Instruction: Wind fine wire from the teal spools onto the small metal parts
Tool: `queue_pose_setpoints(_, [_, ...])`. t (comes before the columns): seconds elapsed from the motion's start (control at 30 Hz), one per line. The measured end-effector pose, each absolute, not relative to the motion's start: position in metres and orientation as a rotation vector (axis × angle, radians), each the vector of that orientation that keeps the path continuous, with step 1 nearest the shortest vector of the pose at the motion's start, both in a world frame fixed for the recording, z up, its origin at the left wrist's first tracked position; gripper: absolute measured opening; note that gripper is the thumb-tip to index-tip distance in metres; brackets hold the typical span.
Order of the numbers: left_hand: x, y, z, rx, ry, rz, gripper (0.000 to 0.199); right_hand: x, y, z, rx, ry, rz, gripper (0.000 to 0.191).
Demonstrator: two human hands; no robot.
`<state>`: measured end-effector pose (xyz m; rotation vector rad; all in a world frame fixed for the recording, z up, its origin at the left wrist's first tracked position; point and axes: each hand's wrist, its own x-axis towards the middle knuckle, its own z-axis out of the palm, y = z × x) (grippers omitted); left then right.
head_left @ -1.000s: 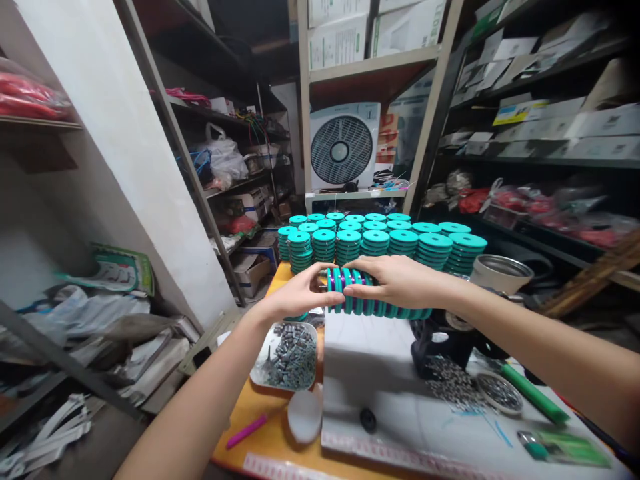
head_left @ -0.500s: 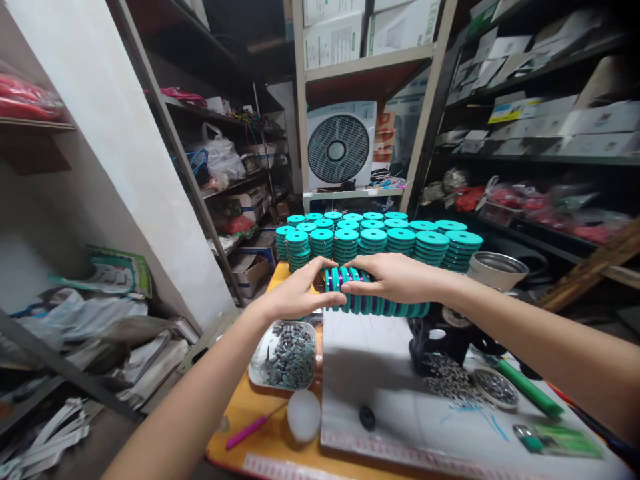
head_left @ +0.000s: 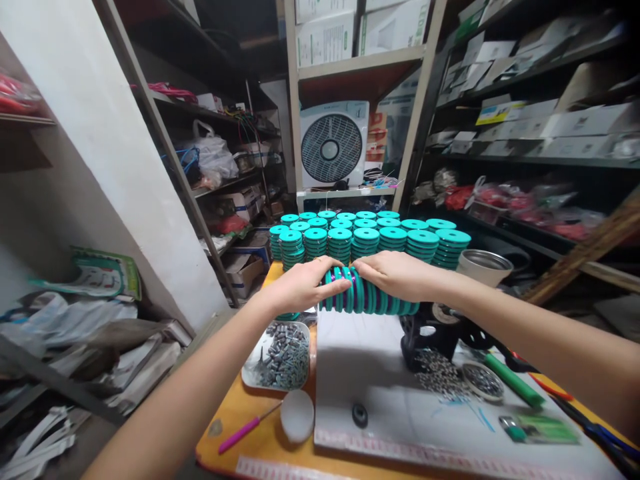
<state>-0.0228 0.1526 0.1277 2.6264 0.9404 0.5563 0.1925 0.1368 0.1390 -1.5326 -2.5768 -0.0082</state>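
A sideways row of teal discs with purple between them (head_left: pixel 373 298) is held above the white board (head_left: pixel 360 387). My left hand (head_left: pixel 313 283) wraps round the row's left end, thumb across the front. My right hand (head_left: pixel 400 275) grips the row from above, near its middle, with its fingertips close to my left hand. Behind both hands stand several upright stacks of teal discs (head_left: pixel 366 237). A small black ring (head_left: pixel 359 415) lies on the board.
On the left of the orange table (head_left: pixel 220 427) are a tray of metal pieces (head_left: pixel 283 357), a white cup (head_left: pixel 297 416) and a pink-handled tool (head_left: pixel 240 435). A black machine (head_left: pixel 430 333), loose metal bits (head_left: pixel 440 373) and a green tube (head_left: pixel 514 380) lie right.
The view has shifted a little. My left thumb has moved up onto the front of the discs, and my right thumb has lifted from the front to the top of the row.
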Motion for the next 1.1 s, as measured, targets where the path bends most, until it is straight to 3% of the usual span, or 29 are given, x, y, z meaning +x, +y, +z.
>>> queue_pose_setpoints(0.17, [-0.023,0.156,0.128,2.618,0.939,0.525,0.056,0.186,0.122,0.134,-1.525,-2.521,-0.144,0.049])
queue_pose_setpoints(0.4, [-0.022,0.156,0.130,2.612,0.950,0.509,0.057,0.182,0.106,0.114,-1.399,-2.456,-0.689,0.047])
queue_pose_setpoints(0.57, [-0.021,0.154,0.130,2.624,0.933,0.515,0.055,0.181,0.102,0.105,-1.359,-2.411,-0.866,0.045])
queue_pose_setpoints(0.67, [-0.019,0.154,0.128,2.625,0.940,0.553,0.057,0.181,0.102,0.107,-1.354,-2.406,-0.794,0.046])
queue_pose_setpoints(0.9, [-0.017,0.154,0.128,2.634,0.970,0.544,0.058,0.183,0.121,0.133,-1.637,-2.473,-0.263,0.040])
queue_pose_setpoints(1.1, [-0.018,0.152,0.128,2.680,0.977,0.520,0.059,0.192,0.153,0.149,-1.504,-2.698,0.094,0.038])
